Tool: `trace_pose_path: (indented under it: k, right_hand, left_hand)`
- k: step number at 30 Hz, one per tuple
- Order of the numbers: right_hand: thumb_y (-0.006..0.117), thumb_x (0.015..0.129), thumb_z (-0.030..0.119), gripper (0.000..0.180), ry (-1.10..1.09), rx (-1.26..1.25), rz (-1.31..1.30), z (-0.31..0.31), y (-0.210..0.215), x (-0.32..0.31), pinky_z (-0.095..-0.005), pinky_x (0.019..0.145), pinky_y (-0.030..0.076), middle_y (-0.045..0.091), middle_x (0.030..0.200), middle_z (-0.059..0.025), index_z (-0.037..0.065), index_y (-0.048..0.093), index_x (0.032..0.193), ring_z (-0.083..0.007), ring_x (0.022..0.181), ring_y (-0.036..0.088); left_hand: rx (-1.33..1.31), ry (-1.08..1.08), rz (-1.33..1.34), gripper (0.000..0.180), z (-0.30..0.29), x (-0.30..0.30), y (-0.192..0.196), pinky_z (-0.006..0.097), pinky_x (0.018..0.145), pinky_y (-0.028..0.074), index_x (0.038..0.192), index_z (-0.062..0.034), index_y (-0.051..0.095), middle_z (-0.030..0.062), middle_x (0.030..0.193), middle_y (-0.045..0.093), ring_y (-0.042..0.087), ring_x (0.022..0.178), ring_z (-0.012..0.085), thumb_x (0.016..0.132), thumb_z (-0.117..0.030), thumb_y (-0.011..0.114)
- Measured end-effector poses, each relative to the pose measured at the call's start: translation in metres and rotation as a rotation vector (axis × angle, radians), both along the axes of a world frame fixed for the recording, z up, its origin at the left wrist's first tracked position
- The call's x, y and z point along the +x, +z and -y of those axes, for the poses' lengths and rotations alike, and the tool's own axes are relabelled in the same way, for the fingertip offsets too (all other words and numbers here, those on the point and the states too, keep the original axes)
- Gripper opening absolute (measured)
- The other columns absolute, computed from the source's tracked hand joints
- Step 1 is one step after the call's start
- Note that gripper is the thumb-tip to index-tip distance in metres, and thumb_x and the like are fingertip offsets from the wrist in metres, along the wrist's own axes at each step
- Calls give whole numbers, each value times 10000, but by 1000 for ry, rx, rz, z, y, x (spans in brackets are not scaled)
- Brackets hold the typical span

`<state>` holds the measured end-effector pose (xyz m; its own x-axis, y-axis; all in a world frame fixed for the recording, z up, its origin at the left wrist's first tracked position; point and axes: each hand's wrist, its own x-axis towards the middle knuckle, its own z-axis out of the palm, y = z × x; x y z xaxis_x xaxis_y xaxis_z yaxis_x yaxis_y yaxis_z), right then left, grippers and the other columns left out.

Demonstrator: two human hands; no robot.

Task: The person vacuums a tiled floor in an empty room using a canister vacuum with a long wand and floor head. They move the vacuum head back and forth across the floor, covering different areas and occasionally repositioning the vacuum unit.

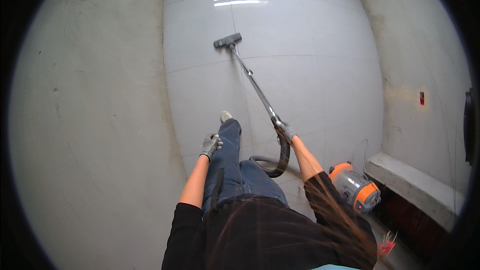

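One gloved right hand (286,131) gripped the stiff, light wand (255,87) at its upper end, nozzle (227,40) far ahead; left hand (210,145) hung loosely curled, empty.

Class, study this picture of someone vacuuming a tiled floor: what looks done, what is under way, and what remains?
Done: the orange canister vacuum sits on the floor behind the person with its hose attached. In hand: the right hand grips the metal wand, with the floor nozzle pushed out ahead on the tiles; the gloved left hand hangs free. Left: which tiles are already cleaned cannot be told.
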<state>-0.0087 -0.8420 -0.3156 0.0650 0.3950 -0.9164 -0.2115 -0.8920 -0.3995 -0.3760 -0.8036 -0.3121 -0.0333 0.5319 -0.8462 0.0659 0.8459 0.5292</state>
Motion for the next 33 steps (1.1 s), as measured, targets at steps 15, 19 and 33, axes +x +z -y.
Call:
trace_pose_path:
  k: [15, 19, 33]
  right_hand:
    - [647, 795, 560, 713, 185, -179, 141, 675, 126, 68, -380, 755, 528, 655, 1011, -156, 39, 545, 1270, -250, 851, 645]
    - [685, 800, 478, 622, 75, -323, 181, 713, 129, 39, -372, 740, 530, 644, 1008, -140, 68, 560, 1251, -243, 821, 640]
    - [599, 871, 421, 604, -153, 110, 36, 357, -4, -6, -341, 771, 441, 569, 1127, -91, 158, 423, 1385, -205, 981, 514]
  left_hand:
    - [57, -18, 7, 199, 333, 40, 11, 263, 473, 521, 1107, -47, 507, 55, 786, 592, 618, 597, 143, 965, -186, 521]
    - [31, -6, 34, 210, 324, 1, -10, 285, 478, 528, 1110, -60, 509, 51, 775, 596, 637, 617, 168, 961, -207, 527]
    - [-179, -215, -17, 310, 346, -64, -70, 318, 548, 551, 1210, -61, 491, 80, 864, 612, 642, 666, 178, 951, -226, 539]
